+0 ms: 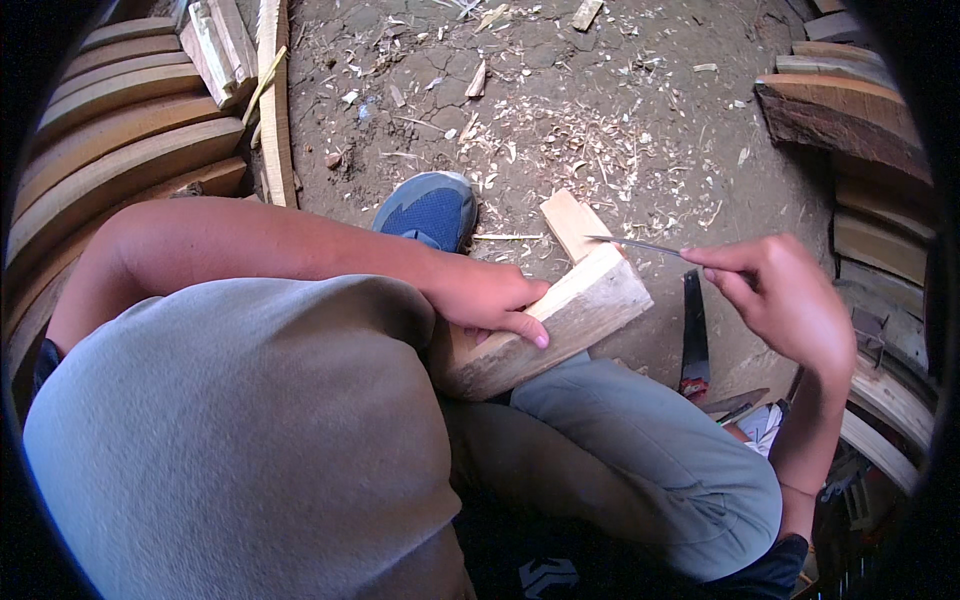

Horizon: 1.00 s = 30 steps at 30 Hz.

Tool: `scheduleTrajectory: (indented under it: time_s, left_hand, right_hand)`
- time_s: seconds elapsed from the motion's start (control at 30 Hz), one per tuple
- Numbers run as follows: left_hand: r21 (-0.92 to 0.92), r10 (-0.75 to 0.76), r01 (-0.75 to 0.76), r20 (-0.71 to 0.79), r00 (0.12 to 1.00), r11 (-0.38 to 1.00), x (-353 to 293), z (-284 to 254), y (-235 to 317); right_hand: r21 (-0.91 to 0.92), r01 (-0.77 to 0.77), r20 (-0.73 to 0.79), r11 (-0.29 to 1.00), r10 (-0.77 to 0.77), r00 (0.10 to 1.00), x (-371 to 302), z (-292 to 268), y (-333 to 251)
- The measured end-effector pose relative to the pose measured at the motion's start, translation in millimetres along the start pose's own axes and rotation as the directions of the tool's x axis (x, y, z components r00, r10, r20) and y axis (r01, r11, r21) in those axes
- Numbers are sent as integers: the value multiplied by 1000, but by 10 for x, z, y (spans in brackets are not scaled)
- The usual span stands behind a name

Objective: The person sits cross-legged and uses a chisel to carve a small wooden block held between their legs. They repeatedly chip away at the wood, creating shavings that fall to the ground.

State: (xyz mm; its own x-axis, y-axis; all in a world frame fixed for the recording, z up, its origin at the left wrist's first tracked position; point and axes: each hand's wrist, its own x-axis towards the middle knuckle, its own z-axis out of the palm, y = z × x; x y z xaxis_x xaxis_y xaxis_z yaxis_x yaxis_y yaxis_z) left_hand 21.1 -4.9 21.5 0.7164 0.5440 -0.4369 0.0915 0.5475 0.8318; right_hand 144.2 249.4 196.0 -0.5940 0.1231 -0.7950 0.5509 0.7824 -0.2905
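Across my lap lies a thick wooden block, tilted, with a rough grey side and a pale cut face. My left hand grips it near its left part, thumb over the edge; some fingers are hidden. A lighter piece of wood sticks out beyond its far right end; I cannot tell whether the two are joined. My right hand is closed on a thin metal blade, knife-like, with its handle hidden in the fist. The tip of the blade is over the lighter wood, touching or just above it.
Stacked curved planks line the left side, and more boards stand at right. Wood shavings litter the earth floor. A dark flat blade lies below my right hand. My blue shoe is beyond my left forearm.
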Motion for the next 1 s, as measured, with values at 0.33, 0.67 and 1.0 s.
scheduleTrajectory:
  time_s: [0.33,0.67,1.0]
  left_hand:
    - [31,69,-68,-6,998,997,74,-13,-21]
    - [23,19,-20,35,999,1000,120,-37,-36]
    - [54,137,-135,-45,990,989,89,-22,-162]
  right_hand:
    - [-97,-13,-81,995,5,997,-186,58,-160]
    - [-139,-89,-23,986,87,996,-270,79,-205]
    - [-133,-33,-105,991,19,994,-261,186,-287]
